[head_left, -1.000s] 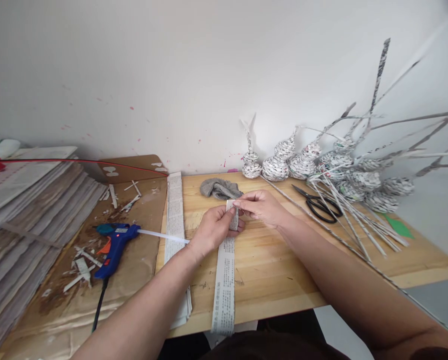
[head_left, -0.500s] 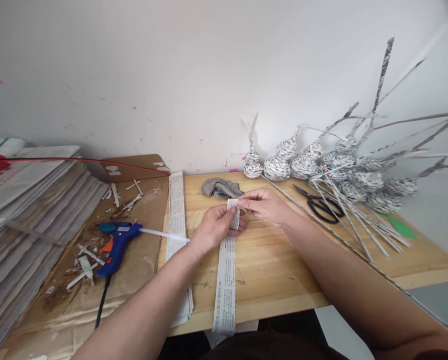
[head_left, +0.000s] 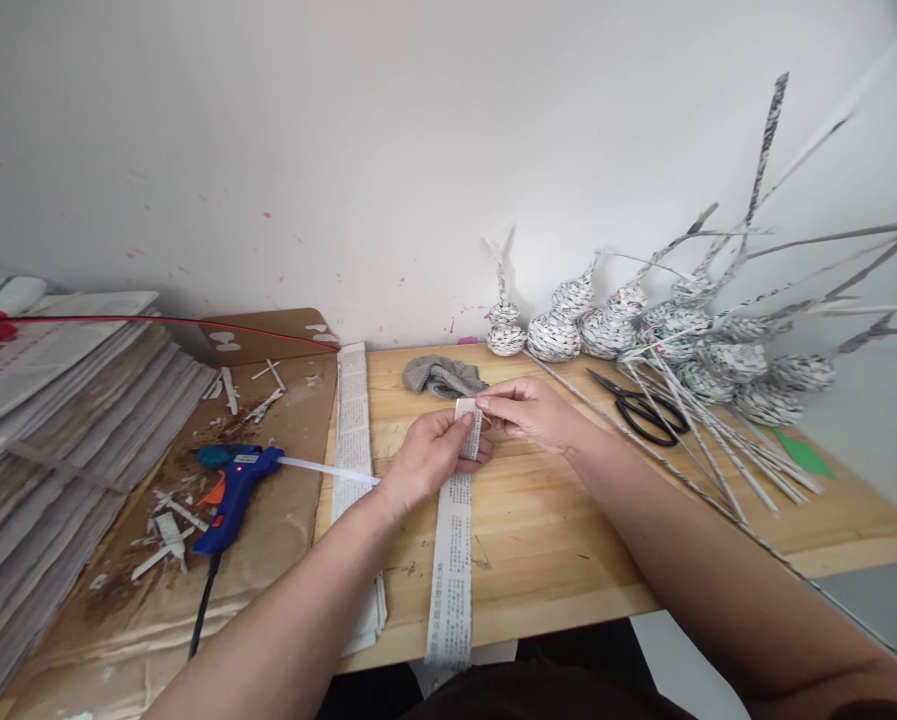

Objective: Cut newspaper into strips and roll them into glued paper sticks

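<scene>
A long newspaper strip (head_left: 452,570) runs from the table's front edge up to my two hands. My left hand (head_left: 434,450) is closed on it near the far end, thumb on top and fingers beneath. My right hand (head_left: 527,412) pinches the strip's top right corner between thumb and fingertips. To the left of the strip lies a stack of similar newspaper strips (head_left: 354,410), partly covered by my left forearm. Just beyond my hands rests a crumpled grey cloth (head_left: 440,376).
A blue glue gun (head_left: 234,500) lies on stained cardboard (head_left: 283,540) among paper scraps, beside a tall newspaper stack (head_left: 80,440). At right are black scissors (head_left: 647,412), rolled paper sticks (head_left: 710,440) and several woven paper gourds (head_left: 554,335) against the wall.
Almost nothing differs. Both hands keep their grip on the strip at the same place, with only a very slight shift of the right fingertips.
</scene>
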`<state>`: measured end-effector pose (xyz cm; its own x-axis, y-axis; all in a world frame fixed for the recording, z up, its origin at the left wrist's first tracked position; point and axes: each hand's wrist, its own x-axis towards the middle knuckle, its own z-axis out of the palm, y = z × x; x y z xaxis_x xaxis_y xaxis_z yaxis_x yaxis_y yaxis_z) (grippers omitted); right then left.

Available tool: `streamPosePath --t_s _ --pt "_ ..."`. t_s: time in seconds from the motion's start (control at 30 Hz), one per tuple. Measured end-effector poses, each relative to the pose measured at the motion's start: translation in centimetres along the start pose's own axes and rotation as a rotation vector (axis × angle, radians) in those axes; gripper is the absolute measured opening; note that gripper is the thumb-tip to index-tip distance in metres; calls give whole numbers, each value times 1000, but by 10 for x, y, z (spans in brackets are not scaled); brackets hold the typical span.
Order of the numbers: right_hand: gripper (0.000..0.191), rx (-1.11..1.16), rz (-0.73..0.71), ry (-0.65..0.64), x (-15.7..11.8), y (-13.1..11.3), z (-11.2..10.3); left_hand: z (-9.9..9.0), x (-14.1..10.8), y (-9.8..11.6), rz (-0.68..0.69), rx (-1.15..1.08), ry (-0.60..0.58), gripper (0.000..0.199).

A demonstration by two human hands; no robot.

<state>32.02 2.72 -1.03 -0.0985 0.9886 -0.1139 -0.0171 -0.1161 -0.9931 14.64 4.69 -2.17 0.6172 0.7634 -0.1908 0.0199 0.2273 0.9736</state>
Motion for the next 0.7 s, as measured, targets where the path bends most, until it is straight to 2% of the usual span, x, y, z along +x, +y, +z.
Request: streamPosePath --t_s 0.33,0.7 --pt "33 35 24 4 -1 0 0 0 0 0 -10 -4 -12 42" --pt "27 6 6 115 2 4 6 2 -2 1 -7 -26 4 40"
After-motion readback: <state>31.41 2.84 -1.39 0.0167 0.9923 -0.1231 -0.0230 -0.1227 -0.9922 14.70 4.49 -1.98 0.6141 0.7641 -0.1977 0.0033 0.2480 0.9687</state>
